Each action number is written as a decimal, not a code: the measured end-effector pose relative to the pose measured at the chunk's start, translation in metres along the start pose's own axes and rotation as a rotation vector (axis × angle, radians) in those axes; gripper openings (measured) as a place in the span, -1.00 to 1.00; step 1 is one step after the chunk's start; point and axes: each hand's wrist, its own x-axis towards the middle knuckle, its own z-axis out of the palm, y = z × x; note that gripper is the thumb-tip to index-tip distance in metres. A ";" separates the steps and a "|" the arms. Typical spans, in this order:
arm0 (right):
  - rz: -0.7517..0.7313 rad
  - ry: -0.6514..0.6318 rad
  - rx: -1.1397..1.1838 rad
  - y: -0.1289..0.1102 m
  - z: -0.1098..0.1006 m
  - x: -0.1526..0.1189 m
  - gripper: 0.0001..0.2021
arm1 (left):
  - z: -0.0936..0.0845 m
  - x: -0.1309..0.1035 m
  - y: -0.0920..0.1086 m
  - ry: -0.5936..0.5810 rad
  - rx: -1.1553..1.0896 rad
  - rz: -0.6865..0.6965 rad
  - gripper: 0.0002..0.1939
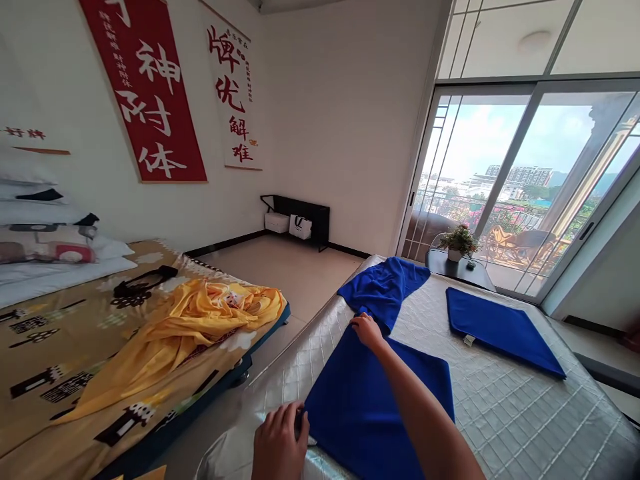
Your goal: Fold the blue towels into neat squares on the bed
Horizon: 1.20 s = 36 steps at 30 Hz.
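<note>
Cloth [355, 390], blue, laid flat on silver bed [505, 420] | left hand [283, 437] set at its left corner, right hand [369, 332] at its far end, fingers curled; whether fabric is pinched cannot be told | ends apparently steadied so flatness is kept

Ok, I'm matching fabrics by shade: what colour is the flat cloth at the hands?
The flat cloth is plain deep blue, shown best in the head view.
</note>
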 end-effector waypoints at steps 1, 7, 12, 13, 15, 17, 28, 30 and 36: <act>-0.006 0.010 0.011 0.000 0.000 -0.001 -0.75 | 0.001 0.000 -0.001 -0.005 0.007 0.009 -0.62; -0.053 0.142 0.161 -0.010 -0.019 -0.020 -0.79 | 0.003 0.000 -0.012 -0.058 -0.028 -0.012 -0.54; -0.113 0.326 0.318 -0.006 -0.071 -0.059 -0.70 | -0.012 0.008 -0.009 -0.074 -0.086 -0.005 -0.50; -0.121 0.360 0.334 -0.004 -0.086 -0.071 -0.69 | -0.017 0.011 -0.004 -0.051 -0.091 0.021 -0.50; -0.140 0.434 0.359 0.000 -0.117 -0.099 -0.68 | -0.031 0.020 0.012 0.023 -0.097 0.090 -0.47; -0.156 0.537 0.384 0.001 -0.151 -0.131 -0.68 | -0.049 0.032 0.035 0.107 -0.105 0.173 -0.46; 0.025 1.063 0.734 0.010 -0.286 -0.283 -0.58 | -0.173 0.059 0.219 0.551 -0.166 0.597 -0.75; 0.023 1.108 0.770 0.014 -0.297 -0.297 -0.58 | -0.185 0.055 0.240 0.628 -0.172 0.647 -0.78; 0.124 1.161 0.725 0.021 -0.318 -0.323 -0.55 | -0.184 0.059 0.274 0.586 -0.197 0.684 -0.78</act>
